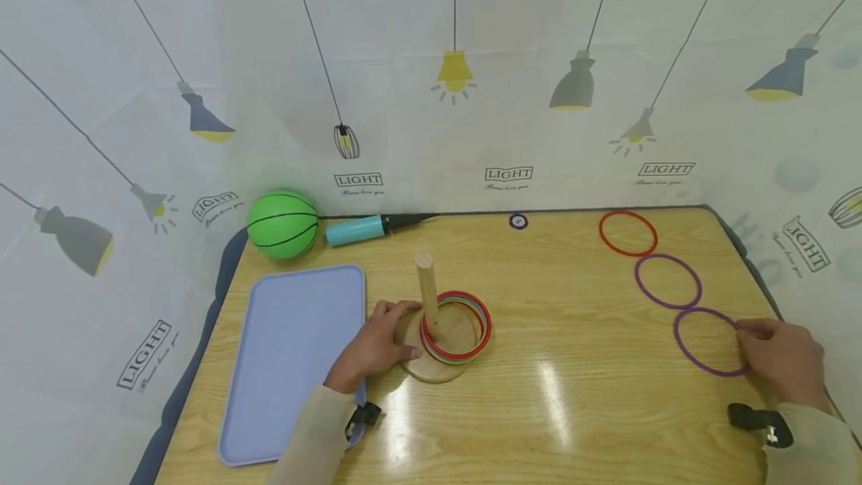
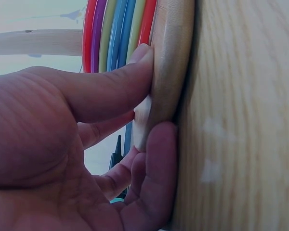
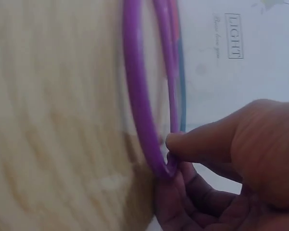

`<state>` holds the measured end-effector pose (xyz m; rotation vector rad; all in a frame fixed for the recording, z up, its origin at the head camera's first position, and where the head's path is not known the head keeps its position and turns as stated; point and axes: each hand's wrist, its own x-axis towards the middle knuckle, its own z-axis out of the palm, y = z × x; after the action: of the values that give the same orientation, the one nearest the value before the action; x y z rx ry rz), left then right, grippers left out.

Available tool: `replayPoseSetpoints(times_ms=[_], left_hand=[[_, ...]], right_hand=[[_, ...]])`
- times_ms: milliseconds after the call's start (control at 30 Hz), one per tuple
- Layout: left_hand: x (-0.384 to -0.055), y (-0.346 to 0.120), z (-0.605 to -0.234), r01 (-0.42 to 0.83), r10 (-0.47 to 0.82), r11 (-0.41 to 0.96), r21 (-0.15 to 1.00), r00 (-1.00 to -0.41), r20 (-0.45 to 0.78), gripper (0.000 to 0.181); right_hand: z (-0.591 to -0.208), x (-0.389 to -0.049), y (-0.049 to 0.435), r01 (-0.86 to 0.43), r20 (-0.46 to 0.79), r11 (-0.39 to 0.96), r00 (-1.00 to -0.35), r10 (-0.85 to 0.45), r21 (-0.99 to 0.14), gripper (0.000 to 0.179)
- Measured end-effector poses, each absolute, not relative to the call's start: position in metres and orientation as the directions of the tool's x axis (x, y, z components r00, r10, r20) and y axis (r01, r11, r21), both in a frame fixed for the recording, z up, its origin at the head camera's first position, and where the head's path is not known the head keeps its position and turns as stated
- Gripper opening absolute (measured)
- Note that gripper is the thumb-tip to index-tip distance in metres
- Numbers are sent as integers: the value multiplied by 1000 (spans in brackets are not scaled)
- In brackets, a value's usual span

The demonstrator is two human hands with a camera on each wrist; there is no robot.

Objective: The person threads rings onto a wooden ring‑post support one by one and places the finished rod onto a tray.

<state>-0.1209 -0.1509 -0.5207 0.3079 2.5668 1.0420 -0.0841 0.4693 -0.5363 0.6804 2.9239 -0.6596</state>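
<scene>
At lower right, the right grip [image 1: 784, 358] pinches a purple ring [image 3: 137, 91]; centrally, the left grip [image 1: 381, 339] clasps a wooden base [image 1: 459, 331].

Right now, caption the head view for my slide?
Left hand grips the wooden stand with stacked rings; right hand pinches the nearer loose purple ring.

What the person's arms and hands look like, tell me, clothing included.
The left hand and right hand are bare, without gloves. Each arm wears a pale beige sleeve reaching to the wrist, with something black strapped at each cuff; the right one bears a small white marking.
</scene>
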Motion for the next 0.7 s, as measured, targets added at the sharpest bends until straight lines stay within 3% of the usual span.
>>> replayPoseSetpoints(times_ms=[300, 700], left_hand=[[-122, -151, -522, 60, 325, 711, 701, -911, -252, 73], [-120, -150, -521, 58, 322, 717, 695, -911, -257, 73]], right_hand=[[-528, -82, 464, 412, -184, 788, -911, 369, -459, 45], [-518, -91, 426, 257, -177, 614, -966, 189, -746, 45]])
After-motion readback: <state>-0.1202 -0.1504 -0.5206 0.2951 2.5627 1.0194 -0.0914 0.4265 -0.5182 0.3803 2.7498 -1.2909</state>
